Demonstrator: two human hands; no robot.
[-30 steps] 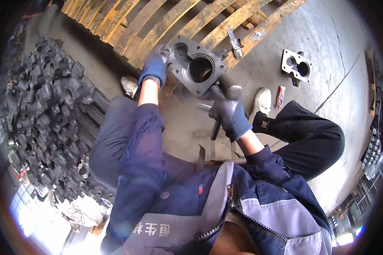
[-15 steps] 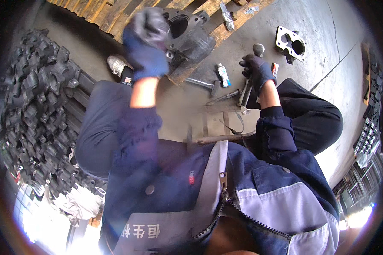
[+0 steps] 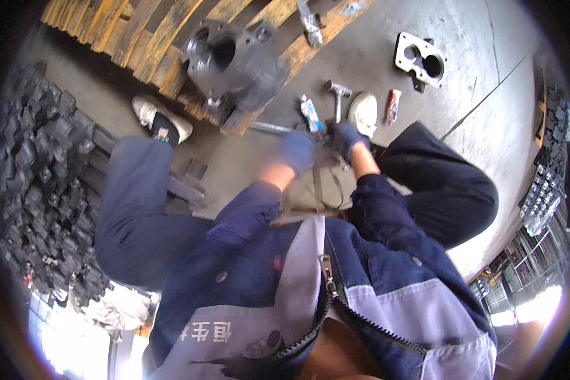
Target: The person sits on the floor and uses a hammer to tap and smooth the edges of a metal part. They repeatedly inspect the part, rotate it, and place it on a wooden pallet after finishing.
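Note:
My right hand (image 3: pixel 349 142), in a dark blue and black glove, is closed around the handle of a hammer (image 3: pixel 339 90). The hammer's metal head points away from me, beside my white shoe. Close on its left is my left hand (image 3: pixel 295 153), gloved in blue, with its fingers smeared by motion and partly hidden. Whether it touches the hammer handle cannot be told. Farther off to the left, a dark metal casting (image 3: pixel 234 66) with two large round bores lies on a wooden pallet (image 3: pixel 152 47). Neither hand touches the casting.
A white and blue tube (image 3: pixel 310 114), a red and white tube (image 3: pixel 393 106) and a flanged metal plate (image 3: pixel 421 60) lie on the floor. Another tool's handle (image 3: pixel 269 127) shows beside my left hand. Many dark castings (image 3: pixel 50 183) are piled at left.
My left hand has come down from the casting toward my right hand. The right hand has shifted left and nearer to me with the hammer. The view has also shifted.

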